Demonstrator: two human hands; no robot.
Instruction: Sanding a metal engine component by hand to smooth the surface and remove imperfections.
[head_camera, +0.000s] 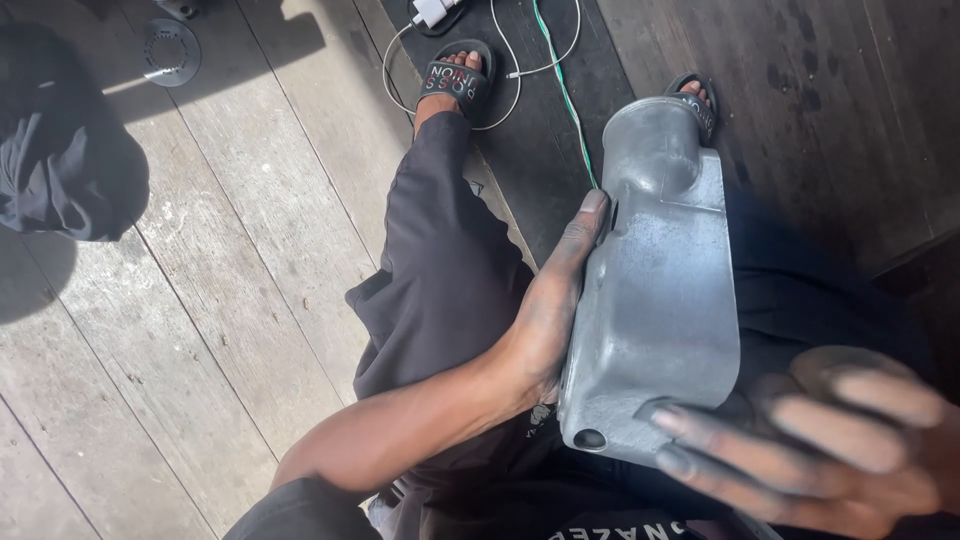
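Weathered floorboards (200, 300) lie under a seated person. Left hand (550, 310) clasps the grey metal casing (655, 290) resting over the lap; right hand (850, 440) cups its near end, fingers spread. Sooty palms could let it slip.

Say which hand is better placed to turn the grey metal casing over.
Probably the left hand: its palm and thumb lie flat along the casing's long side. The right hand only has fingertips on the lower end, near the camera.
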